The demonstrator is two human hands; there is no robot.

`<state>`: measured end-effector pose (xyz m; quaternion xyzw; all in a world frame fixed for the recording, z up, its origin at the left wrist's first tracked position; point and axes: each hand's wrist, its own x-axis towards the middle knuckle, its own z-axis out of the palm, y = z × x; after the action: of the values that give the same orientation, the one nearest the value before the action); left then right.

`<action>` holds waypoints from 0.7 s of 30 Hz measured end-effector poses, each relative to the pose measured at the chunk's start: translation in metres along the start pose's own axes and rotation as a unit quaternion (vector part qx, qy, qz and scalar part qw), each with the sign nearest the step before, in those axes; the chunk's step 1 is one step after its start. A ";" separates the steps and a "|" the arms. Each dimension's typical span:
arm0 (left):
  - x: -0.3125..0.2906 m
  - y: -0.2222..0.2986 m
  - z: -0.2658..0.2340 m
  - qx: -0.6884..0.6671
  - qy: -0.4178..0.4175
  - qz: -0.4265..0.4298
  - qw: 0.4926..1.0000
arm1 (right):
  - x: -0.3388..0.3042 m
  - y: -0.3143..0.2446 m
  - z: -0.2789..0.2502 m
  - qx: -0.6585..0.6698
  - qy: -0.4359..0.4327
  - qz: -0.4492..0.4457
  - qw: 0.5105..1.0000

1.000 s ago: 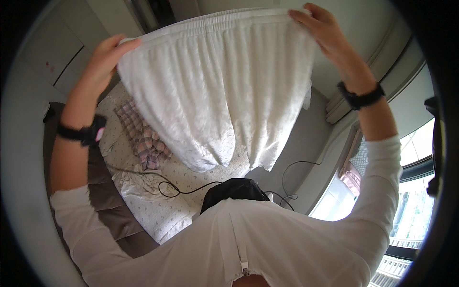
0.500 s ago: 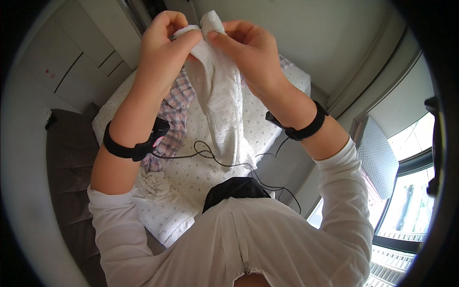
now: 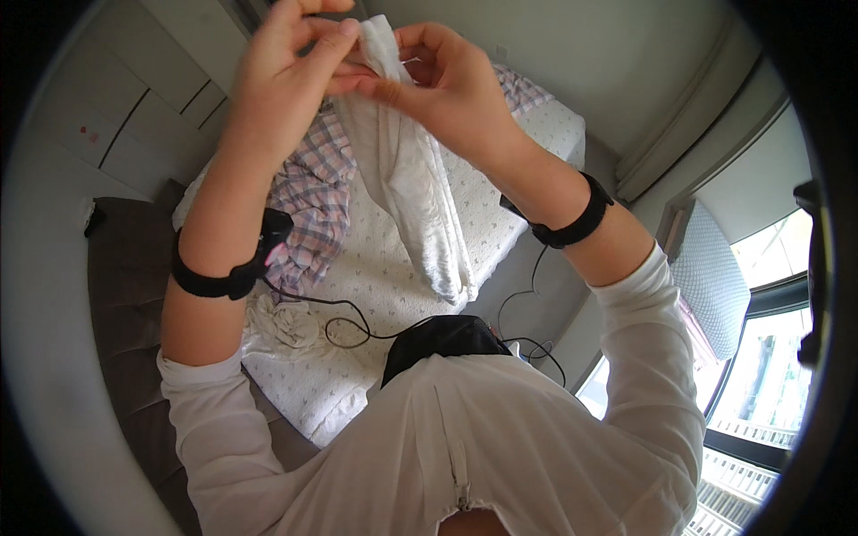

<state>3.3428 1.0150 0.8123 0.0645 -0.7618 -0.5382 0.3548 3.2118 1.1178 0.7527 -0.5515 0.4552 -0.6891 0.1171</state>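
Observation:
A long, narrow white garment (image 3: 416, 205), whose exact kind I cannot make out, hangs from in front of me down over the bed. My right hand (image 3: 447, 85) pinches its bunched upper end between thumb and fingers. At the left edge of that end is my left hand (image 3: 290, 76), its upper fingers spread apart and its lower fingers touching or reaching behind the cloth. A short folded end sticks up between both hands. The garment's lower end hangs close above the bedcover, or rests on it; I cannot tell which.
Beneath lies a bed with a white patterned cover (image 3: 375, 268). A plaid pink-and-grey cloth (image 3: 313, 201) and a crumpled white cloth (image 3: 284, 329) lie on its left. Black cables (image 3: 353, 308) run from my wrist straps to a black pouch (image 3: 442, 344). A window (image 3: 764, 366) stands at right.
My left hand has moved up and left, and its upper fingers have spread. The right hand has shifted slightly left and down with the garment, whose lower end hangs further up.

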 end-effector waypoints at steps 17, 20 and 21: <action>0.039 0.026 0.007 0.365 -0.039 -0.014 0.930 | -0.014 0.052 -0.059 -0.032 -0.136 0.108 0.984; 0.050 0.032 -0.009 0.420 0.053 -0.004 0.906 | -0.034 0.087 -0.057 -0.105 -0.103 0.096 0.984; 0.058 0.034 -0.015 0.445 0.105 0.045 0.888 | -0.044 0.097 -0.061 -0.093 -0.098 0.078 0.988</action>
<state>3.3187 0.9893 0.8715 0.2378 -0.8817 -0.1162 0.3906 3.1424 1.1234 0.6519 -0.5875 0.5454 -0.5752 0.1630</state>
